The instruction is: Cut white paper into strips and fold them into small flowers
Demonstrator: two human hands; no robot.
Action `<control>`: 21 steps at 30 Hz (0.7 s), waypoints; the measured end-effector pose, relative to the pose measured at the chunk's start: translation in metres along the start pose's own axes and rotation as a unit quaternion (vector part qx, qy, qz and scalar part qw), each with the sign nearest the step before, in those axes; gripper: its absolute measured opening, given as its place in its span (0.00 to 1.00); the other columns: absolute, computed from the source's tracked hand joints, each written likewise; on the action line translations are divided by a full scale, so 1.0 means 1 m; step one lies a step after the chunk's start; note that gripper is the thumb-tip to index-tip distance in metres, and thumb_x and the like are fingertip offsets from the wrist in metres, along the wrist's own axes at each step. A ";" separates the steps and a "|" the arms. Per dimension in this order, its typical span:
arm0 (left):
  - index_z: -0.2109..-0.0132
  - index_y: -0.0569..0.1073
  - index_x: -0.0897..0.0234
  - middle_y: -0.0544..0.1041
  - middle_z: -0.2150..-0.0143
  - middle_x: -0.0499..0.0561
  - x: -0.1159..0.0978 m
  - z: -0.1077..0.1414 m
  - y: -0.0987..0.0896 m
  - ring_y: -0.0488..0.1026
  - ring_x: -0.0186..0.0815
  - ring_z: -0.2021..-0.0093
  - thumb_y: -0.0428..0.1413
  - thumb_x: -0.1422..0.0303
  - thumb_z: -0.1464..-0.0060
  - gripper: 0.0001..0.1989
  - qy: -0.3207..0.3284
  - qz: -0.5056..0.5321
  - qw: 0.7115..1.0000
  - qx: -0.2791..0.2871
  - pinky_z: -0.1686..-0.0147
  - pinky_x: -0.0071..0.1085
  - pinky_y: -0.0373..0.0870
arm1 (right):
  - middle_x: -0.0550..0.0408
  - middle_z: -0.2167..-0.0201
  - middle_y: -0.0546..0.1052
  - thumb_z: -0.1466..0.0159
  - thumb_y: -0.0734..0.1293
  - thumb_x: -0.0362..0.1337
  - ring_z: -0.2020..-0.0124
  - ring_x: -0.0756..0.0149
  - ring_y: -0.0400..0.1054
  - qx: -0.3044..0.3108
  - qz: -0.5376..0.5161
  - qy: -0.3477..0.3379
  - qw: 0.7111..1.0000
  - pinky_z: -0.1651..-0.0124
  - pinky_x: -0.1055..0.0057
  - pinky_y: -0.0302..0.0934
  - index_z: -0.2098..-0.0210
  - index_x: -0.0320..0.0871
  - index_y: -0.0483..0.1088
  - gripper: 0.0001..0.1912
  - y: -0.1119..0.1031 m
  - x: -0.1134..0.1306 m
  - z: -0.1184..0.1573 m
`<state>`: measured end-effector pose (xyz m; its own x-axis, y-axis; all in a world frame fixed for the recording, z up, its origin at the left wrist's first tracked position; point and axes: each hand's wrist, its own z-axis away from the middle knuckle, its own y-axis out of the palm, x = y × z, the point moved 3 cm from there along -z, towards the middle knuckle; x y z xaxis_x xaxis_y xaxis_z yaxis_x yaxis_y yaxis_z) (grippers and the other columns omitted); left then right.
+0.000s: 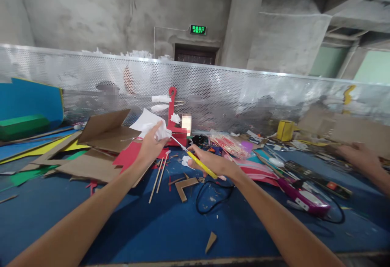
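Observation:
My left hand (154, 139) is closed on a sheet of white paper (144, 121), which is crumpled around my fingers and spread flat to the left. In my right hand (210, 159) is a yellow-handled tool (202, 165) with a thin metal shaft, its exact kind unclear. The shaft points up and left, its tip at the paper's edge by my left fingers. Just behind stands a red upright piece (172, 110) on a red base, with white paper rolls on thin sticks beside it. Wooden sticks (158, 177) and an L-shaped cardboard piece (185, 186) lie below my hands.
Cardboard sheets (100, 165) and red card (128, 155) lie at left. A bag of sticks (230, 144), a purple device (303, 197) and a black power strip (318, 177) are at right, near another person's hand (359, 155). A perforated metal screen (237, 96) stands behind.

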<state>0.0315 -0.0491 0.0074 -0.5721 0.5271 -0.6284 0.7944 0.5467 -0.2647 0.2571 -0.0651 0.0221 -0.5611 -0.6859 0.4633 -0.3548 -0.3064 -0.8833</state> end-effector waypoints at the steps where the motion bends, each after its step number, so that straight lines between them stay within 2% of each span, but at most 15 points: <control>1: 0.39 0.63 0.62 0.69 0.41 0.56 0.000 0.000 0.000 0.67 0.45 0.44 0.60 0.64 0.51 0.33 -0.001 -0.003 1.000 -0.004 0.44 0.40 0.61 | 0.50 0.63 0.70 0.35 0.57 0.55 0.71 0.70 0.64 0.002 0.001 0.000 1.000 0.67 0.72 0.56 0.47 0.40 0.55 0.27 0.000 0.001 0.000; 8: 0.38 0.63 0.64 0.69 0.42 0.58 0.000 0.000 -0.002 0.67 0.46 0.44 0.60 0.64 0.51 0.33 -0.009 -0.004 1.000 -0.008 0.43 0.40 0.62 | 0.49 0.62 0.71 0.35 0.57 0.54 0.70 0.67 0.65 0.014 0.020 0.001 1.000 0.66 0.71 0.56 0.47 0.41 0.55 0.26 -0.001 0.004 0.004; 13: 0.39 0.63 0.64 0.69 0.41 0.58 -0.007 0.001 -0.001 0.68 0.45 0.45 0.59 0.66 0.50 0.31 -0.003 -0.011 1.000 0.008 0.45 0.39 0.63 | 0.46 0.59 0.72 0.37 0.60 0.54 0.68 0.65 0.65 -0.005 0.021 0.022 1.000 0.66 0.70 0.55 0.47 0.41 0.56 0.27 0.002 0.003 0.001; 16: 0.39 0.64 0.64 0.70 0.42 0.57 -0.006 0.000 -0.003 0.69 0.44 0.47 0.58 0.67 0.51 0.31 -0.013 -0.011 1.000 -0.005 0.48 0.38 0.66 | 0.44 0.57 0.71 0.38 0.61 0.53 0.65 0.62 0.66 -0.013 0.027 0.018 0.999 0.64 0.69 0.55 0.45 0.41 0.56 0.29 0.001 0.003 0.001; 19: 0.42 0.68 0.63 0.75 0.48 0.55 0.003 -0.003 -0.008 0.73 0.41 0.55 0.56 0.68 0.51 0.27 -0.024 0.009 1.000 -0.014 0.53 0.36 0.69 | 0.44 0.53 0.70 0.43 0.66 0.52 0.61 0.57 0.67 -0.046 0.076 0.023 0.996 0.63 0.68 0.55 0.43 0.44 0.56 0.33 -0.002 -0.002 0.001; 21: 0.46 0.72 0.64 0.78 0.55 0.54 0.011 -0.006 -0.010 0.75 0.39 0.62 0.53 0.68 0.49 0.22 -0.046 0.035 0.998 0.008 0.59 0.35 0.71 | 0.43 0.51 0.68 0.46 0.68 0.52 0.59 0.54 0.67 -0.091 0.139 0.025 0.986 0.62 0.66 0.54 0.42 0.45 0.56 0.37 -0.005 -0.007 0.001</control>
<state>0.0157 -0.0448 0.0076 -0.4952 0.5007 -0.7100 0.8351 0.4997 -0.2301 0.2631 -0.0594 0.0235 -0.6906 -0.6914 0.2122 -0.3074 0.0151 -0.9515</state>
